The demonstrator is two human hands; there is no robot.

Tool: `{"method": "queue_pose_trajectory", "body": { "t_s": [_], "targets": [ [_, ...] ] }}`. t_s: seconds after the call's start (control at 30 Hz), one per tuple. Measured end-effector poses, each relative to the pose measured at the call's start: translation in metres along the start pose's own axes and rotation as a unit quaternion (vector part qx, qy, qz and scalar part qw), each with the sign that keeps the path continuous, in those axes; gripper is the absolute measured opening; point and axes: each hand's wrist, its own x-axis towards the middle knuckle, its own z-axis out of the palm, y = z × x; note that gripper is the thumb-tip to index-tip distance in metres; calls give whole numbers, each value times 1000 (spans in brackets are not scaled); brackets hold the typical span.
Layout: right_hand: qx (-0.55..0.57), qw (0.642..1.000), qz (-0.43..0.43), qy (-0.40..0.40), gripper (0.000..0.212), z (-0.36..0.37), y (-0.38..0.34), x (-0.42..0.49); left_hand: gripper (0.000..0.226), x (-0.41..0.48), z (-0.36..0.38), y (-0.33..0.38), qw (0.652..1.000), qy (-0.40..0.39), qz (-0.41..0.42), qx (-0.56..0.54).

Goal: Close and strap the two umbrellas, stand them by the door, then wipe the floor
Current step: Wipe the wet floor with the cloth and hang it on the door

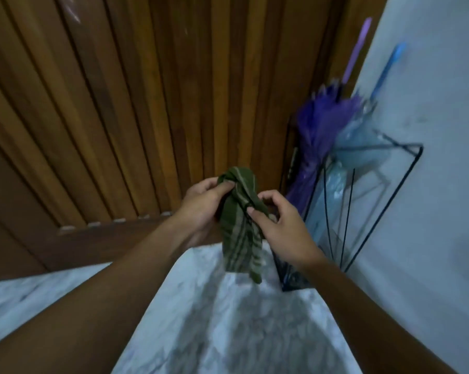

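Now I hold the green striped cloth in both hands, to the left of the black wire stand and just in front of it. My left hand grips the bunched top of the cloth, its fingers curled round the fabric, on the side of the cloth away from the stand. My right hand is on the side nearer the stand and pinches the cloth a little lower, thumb against the fabric and fingers bent over it. The rest of the cloth hangs loose below my hands, its end dangling above the pale marble floor beside the stand's lower corner. Both umbrellas are closed and stand upright in the stand: the purple umbrella on the stand's left side, the clear bluish umbrella just to its right, their folds touching. I cannot tell whether their straps are fastened; that part is blurred. Their handles rise above the stand's top rim, one purple, one blue. The slatted wooden door fills the space to the left of the stand and behind it, and the white wall runs along the stand's right side, with the stand close against it.
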Motion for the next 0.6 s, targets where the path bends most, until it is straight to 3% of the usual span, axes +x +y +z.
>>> {"method": "queue_pose_trajectory", "body": {
  "t_s": [0.23,0.27,0.37,0.4,0.5,0.6],
  "targets": [
    [12,995,-18,-100,63,-18,-326,63,27,-101,-41,313,997,22,36,60],
    [12,993,-22,-114,62,-19,-372,69,28,-117,-49,357,996,28,43,66],
    [4,990,-43,-134,18,-19,-501,84,31,-166,-75,479,990,56,63,113],
    [-18,990,-56,-130,14,-18,-540,89,31,-181,-85,514,988,65,64,128],
    [-10,990,-45,-132,18,-1,-641,95,28,-226,-119,601,979,83,64,177],
    [32,980,-36,-194,31,31,-719,96,26,-263,-156,662,973,113,77,186]
  ]
}}
